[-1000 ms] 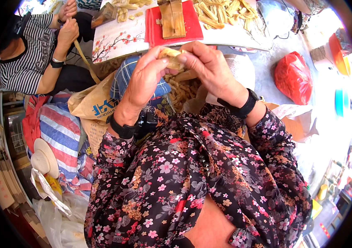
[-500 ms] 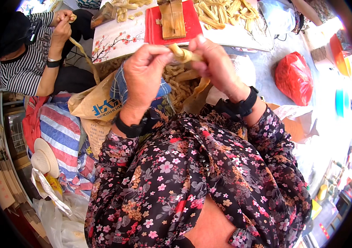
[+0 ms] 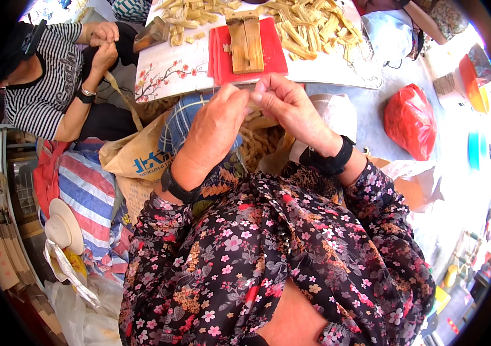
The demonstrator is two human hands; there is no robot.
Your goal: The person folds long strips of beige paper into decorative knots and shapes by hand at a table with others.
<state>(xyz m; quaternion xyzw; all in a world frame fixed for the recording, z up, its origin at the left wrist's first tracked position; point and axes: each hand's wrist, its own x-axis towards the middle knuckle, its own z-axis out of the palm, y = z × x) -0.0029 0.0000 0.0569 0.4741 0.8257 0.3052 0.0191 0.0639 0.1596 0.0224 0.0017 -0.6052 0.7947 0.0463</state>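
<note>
My left hand [image 3: 219,118] and my right hand [image 3: 294,106] are closed and meet in front of the table's near edge. Their fingertips pinch a pale yellow dried strip [image 3: 261,121], mostly hidden behind the fingers. Just beyond them, a wooden block with a slit down its middle [image 3: 247,49] lies on a red mat [image 3: 274,52]. Several folded yellow strips [image 3: 309,29] are heaped on the table to the right of the block. More strip pieces [image 3: 257,147] lie below my hands.
Across at the left, a person in a striped top [image 3: 43,75] works on a long strip with both hands. A brown paper sack [image 3: 138,153] stands left of my arms. A red plastic bag [image 3: 409,121] sits on the floor at the right. The white table [image 3: 170,75] has a flower print.
My hands have drawn together and turned inward, covering the yellow strip that showed between them. The view has tilted, so the table sits slightly lower. The other person's hands have come down.
</note>
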